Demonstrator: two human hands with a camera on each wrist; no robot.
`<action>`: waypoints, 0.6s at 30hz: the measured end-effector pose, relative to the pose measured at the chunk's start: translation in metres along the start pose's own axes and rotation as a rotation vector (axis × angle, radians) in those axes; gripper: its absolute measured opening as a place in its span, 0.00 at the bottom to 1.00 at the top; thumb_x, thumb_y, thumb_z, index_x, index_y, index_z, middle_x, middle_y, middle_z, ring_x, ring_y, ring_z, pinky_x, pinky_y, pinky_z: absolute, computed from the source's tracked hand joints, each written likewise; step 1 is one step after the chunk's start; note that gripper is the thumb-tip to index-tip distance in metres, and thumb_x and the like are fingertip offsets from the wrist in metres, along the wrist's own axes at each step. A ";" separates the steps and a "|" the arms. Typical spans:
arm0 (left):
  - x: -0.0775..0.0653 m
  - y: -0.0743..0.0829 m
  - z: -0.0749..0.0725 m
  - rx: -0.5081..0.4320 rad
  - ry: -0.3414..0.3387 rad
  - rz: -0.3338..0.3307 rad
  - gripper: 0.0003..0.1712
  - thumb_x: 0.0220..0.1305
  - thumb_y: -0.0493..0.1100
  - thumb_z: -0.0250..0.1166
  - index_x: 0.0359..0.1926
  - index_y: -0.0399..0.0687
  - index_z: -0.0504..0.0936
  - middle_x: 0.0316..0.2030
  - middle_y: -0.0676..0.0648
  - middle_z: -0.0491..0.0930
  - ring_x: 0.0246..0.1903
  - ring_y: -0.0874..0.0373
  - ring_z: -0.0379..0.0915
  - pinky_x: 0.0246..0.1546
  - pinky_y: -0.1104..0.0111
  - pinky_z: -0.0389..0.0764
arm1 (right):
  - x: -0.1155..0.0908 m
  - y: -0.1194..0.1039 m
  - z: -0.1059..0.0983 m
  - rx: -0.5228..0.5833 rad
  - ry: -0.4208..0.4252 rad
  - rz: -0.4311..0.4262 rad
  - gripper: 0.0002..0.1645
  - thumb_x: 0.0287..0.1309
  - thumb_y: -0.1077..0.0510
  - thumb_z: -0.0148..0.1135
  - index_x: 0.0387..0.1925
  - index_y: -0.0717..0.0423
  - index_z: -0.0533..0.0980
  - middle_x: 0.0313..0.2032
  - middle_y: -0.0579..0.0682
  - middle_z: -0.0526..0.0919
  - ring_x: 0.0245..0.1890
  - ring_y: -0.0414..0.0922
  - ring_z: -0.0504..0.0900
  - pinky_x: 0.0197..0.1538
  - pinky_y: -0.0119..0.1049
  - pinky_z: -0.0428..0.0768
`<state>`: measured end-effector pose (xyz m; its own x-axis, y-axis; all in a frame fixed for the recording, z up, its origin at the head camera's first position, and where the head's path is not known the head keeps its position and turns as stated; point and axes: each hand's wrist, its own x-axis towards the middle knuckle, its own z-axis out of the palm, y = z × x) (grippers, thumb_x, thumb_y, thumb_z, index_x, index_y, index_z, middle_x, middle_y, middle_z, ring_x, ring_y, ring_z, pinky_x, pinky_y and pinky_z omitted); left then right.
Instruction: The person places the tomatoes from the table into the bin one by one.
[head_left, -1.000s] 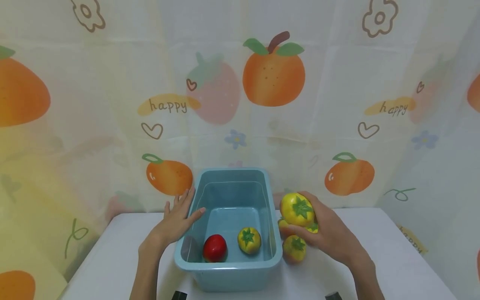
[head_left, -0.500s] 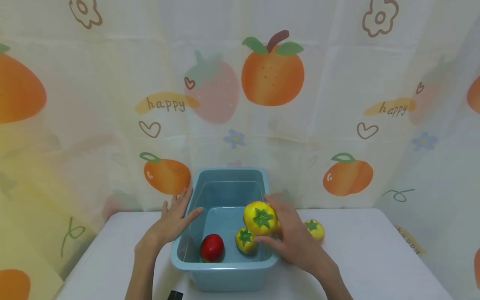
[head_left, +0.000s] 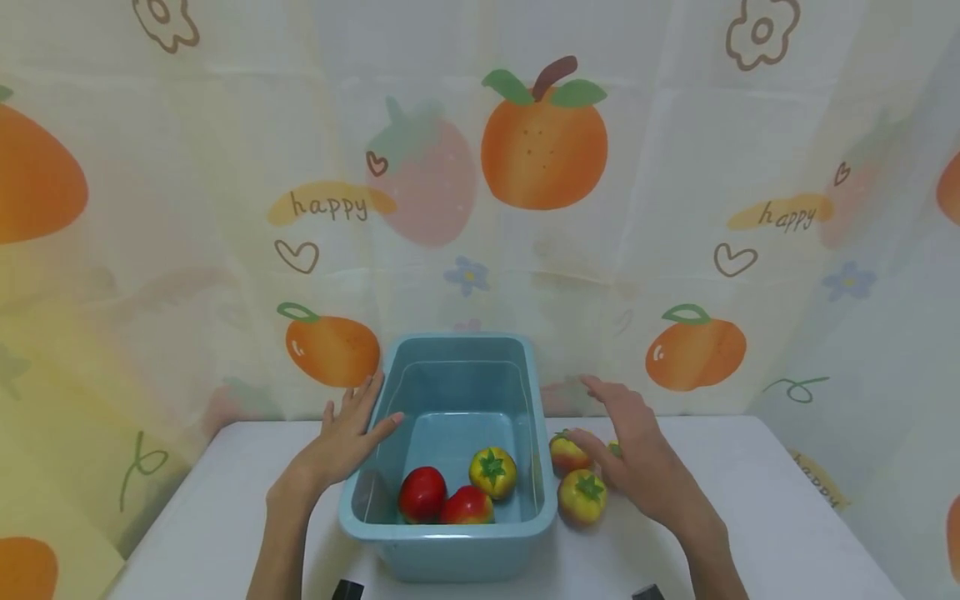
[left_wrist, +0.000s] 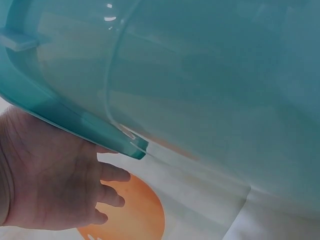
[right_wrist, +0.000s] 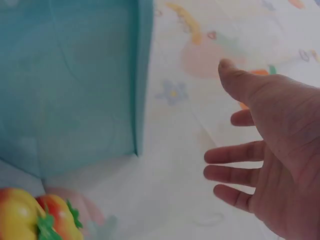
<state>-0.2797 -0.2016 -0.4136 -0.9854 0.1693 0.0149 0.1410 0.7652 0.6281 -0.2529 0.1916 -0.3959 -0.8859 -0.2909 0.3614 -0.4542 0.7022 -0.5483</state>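
A blue plastic bin (head_left: 457, 550) stands on the white table. Inside, near its front wall, are a red fruit (head_left: 422, 494), a red-and-yellow fruit (head_left: 468, 506) and a yellow fruit (head_left: 492, 472) with a green star-shaped calyx. My left hand (head_left: 337, 446) rests along the bin's left rim, its thumb over the edge and its fingers straight. To the right of the bin, my right hand (head_left: 652, 467) hovers with fingers spread and nothing in it. Beside it are a yellow-red fruit (head_left: 582, 500) and another fruit (head_left: 567, 455); a third is mostly hidden by the hand.
The white tabletop (head_left: 772, 508) reaches out on both sides of the bin. Behind it hangs a fruit-printed cloth (head_left: 637, 250), close to the bin's far end. In the right wrist view, fruits (right_wrist: 17, 215) lie against the bin's outer side.
The right hand carried a yellow-red fruit leftward over the bin, let it go inside beside the red one, and moved back right over the outside fruits. The left hand has stayed on the rim.
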 end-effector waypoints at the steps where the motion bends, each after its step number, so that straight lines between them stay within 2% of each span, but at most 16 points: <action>1: 0.000 0.000 0.000 -0.002 0.000 0.003 0.54 0.73 0.70 0.51 0.85 0.55 0.36 0.85 0.36 0.38 0.82 0.26 0.26 0.76 0.28 0.22 | 0.000 0.003 -0.003 -0.003 -0.001 0.012 0.43 0.71 0.40 0.63 0.80 0.44 0.59 0.74 0.51 0.70 0.72 0.55 0.70 0.68 0.67 0.76; 9: 0.002 0.001 -0.001 -0.010 0.003 0.009 0.54 0.73 0.69 0.51 0.85 0.57 0.35 0.85 0.37 0.38 0.82 0.26 0.27 0.76 0.27 0.23 | -0.002 0.018 -0.017 -0.038 -0.028 0.060 0.43 0.74 0.37 0.58 0.81 0.47 0.58 0.77 0.55 0.66 0.77 0.61 0.63 0.72 0.73 0.67; 18: 0.003 -0.002 0.004 -0.048 -0.027 -0.011 0.53 0.75 0.70 0.48 0.85 0.59 0.31 0.86 0.39 0.34 0.82 0.26 0.25 0.75 0.28 0.20 | -0.005 0.032 -0.024 -0.125 -0.052 0.074 0.42 0.74 0.37 0.58 0.79 0.50 0.61 0.75 0.58 0.69 0.74 0.64 0.65 0.72 0.75 0.64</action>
<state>-0.2831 -0.2003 -0.4182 -0.9840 0.1778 -0.0126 0.1246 0.7364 0.6650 -0.2610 0.2315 -0.3969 -0.9217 -0.2664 0.2818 -0.3750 0.7977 -0.4724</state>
